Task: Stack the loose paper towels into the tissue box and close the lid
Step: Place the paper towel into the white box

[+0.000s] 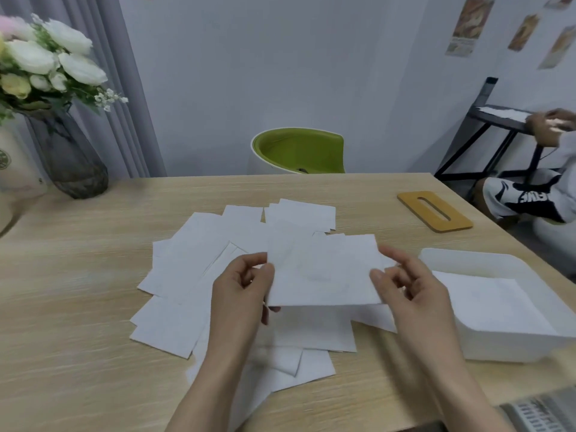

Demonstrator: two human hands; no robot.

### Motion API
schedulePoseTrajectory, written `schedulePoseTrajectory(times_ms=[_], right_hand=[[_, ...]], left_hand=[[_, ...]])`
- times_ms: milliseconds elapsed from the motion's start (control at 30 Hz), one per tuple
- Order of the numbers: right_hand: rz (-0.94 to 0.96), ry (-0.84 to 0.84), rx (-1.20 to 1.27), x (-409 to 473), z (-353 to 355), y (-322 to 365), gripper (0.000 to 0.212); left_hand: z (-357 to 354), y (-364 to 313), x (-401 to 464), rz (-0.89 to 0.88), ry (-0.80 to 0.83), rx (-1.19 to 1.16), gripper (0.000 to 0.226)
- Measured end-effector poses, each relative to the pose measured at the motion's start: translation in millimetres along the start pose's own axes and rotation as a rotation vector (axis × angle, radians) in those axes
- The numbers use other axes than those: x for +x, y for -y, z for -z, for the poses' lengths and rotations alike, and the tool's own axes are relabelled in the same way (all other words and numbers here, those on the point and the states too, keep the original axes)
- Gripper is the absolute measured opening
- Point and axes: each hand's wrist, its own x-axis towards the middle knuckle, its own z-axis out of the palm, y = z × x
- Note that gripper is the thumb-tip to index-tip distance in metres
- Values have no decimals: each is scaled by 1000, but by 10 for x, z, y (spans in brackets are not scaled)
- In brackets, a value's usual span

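Several loose white paper towels [199, 275] lie spread over the middle of the wooden table [78, 307]. I hold one folded towel [321, 272] above the pile. My left hand [243, 285] pinches its left edge and my right hand [405, 285] pinches its right edge. The white tissue box [511, 338] stands open at the right, with towels lying flat inside it. Its wooden lid [434, 211], with a long slot, lies flat on the table behind the box.
A dark glass vase of white flowers [68, 157] stands at the back left. A green chair [299, 151] is behind the table. Another person [548, 182] sits at the far right by a black shelf. A striped object [542, 413] lies at the front right corner.
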Motion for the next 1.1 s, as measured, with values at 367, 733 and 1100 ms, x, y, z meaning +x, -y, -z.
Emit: schedulePoseTrajectory(times_ms=[367,733,1100], right_hand=[[-12,-229,-89,216,1072,-85,20],[-145,-323,-295,262,1829,-443,20],[16,-294,-752,331,1953,-643,18]], left_hand=[[-1150,-133,-60,70,258,-4,8],[-2062,52,-281,31,290,244,8],[-2157,73,-440,-256,318,720,11]])
